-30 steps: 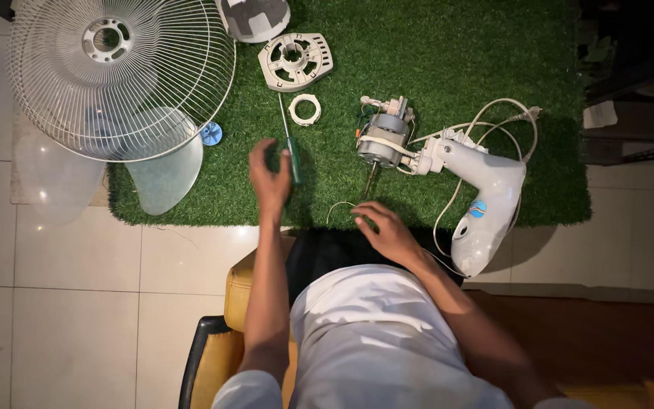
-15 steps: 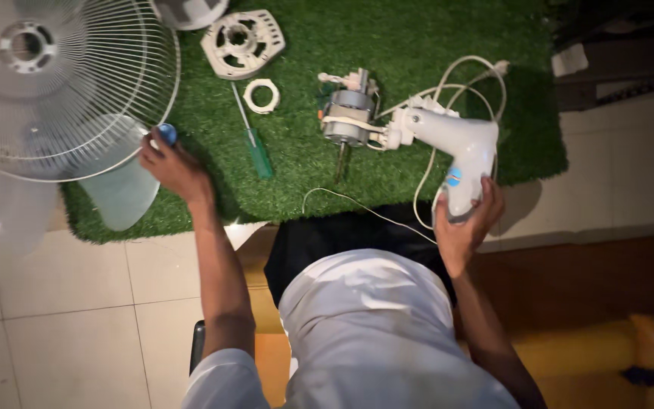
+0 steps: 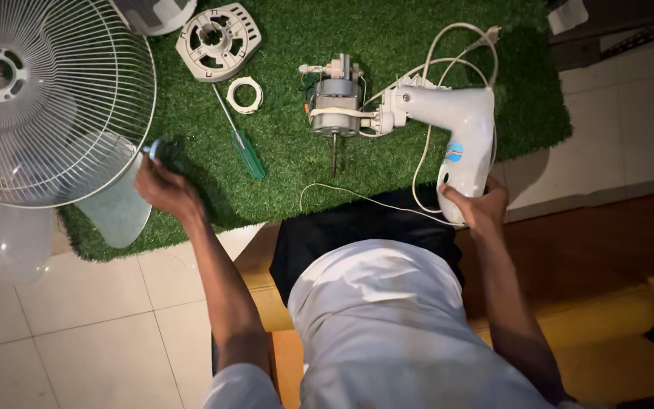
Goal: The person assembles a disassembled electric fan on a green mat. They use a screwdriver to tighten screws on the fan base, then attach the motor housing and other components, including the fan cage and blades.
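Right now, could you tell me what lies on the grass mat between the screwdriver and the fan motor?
Only bare green mat separates screwdriver and motor, in the head view.

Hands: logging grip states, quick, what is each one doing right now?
Left hand: closed on the small blue cap by the fan guard.
Right hand: closed around the lower end of the white fan neck.

The right hand (image 3: 477,206) now grips the white fan neck (image 3: 459,129), drawn nearer.
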